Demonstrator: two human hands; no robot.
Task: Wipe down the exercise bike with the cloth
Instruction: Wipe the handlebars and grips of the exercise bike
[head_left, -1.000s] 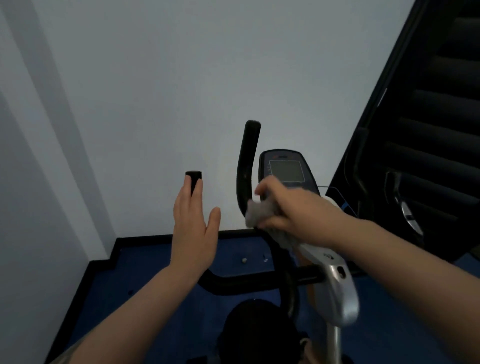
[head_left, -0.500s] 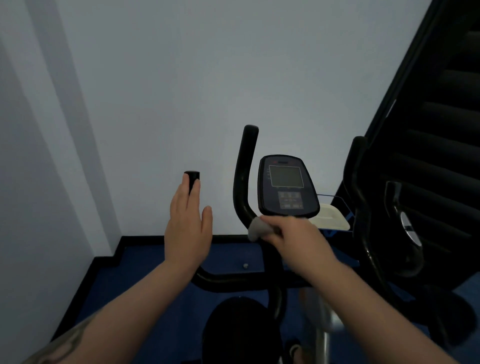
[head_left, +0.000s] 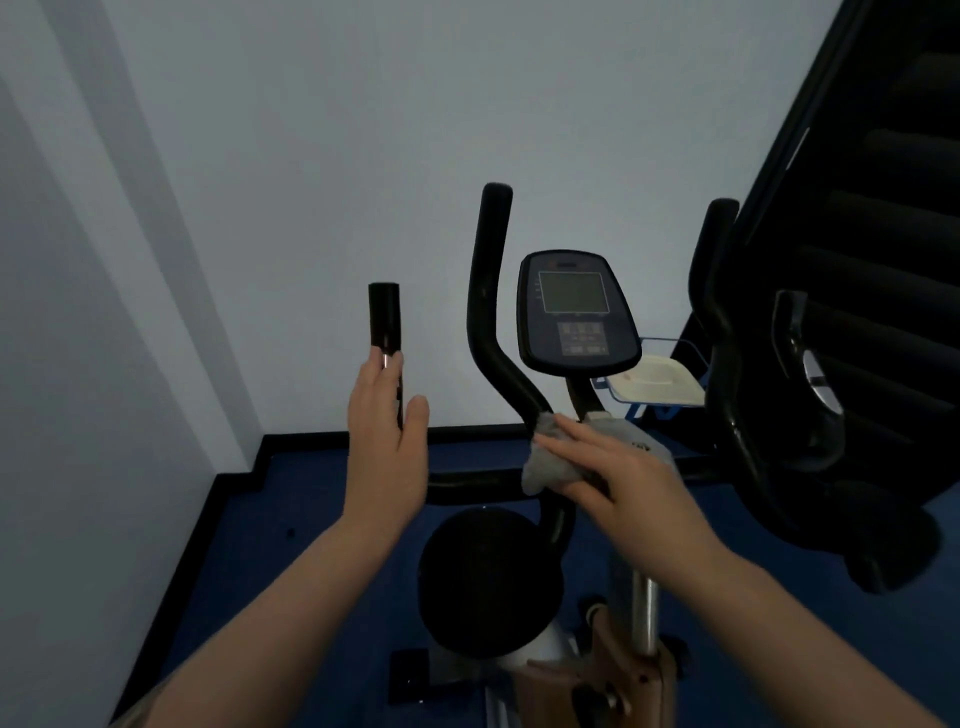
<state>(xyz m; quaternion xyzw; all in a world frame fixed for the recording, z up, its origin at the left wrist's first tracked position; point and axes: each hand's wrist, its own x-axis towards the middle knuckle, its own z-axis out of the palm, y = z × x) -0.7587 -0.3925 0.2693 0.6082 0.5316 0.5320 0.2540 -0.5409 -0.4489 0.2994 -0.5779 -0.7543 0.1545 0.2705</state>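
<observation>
pale walls (head_left: 311, 156) meet in a corner over a blue floor (head_left: 311, 519) edged with a black skirting, and a dark staircase (head_left: 883, 208) climbs at the far right. between them stands the exercise bike (head_left: 644, 597), seen from above and behind its handlebars.

the right hand (head_left: 623, 478) lies on the grey cloth (head_left: 550, 462), its fingers (head_left: 566, 436) stretched out nearly straight and pressing the cloth down onto the junction where the handlebar meets the silver stem. part of the cloth bunches out past the fingertips to their left, and another part lies over the stem just beyond the knuckles.

the left hand (head_left: 387, 457) is raised with palm flat and fingers released and straight, gripping nothing. it stands in front of the left handlebar grip (head_left: 384, 317), whose black end rises just above the fingertips; whether the palm touches the bar cannot be told.

above the right fingers sits the console (head_left: 574, 312) with its grey screen and button pad, and the curved inner handlebar (head_left: 488, 312) rises just left of it. right of the console a white tray (head_left: 654, 384) rests in a blue frame. below the hands is the round black flywheel housing (head_left: 488, 582).
</observation>
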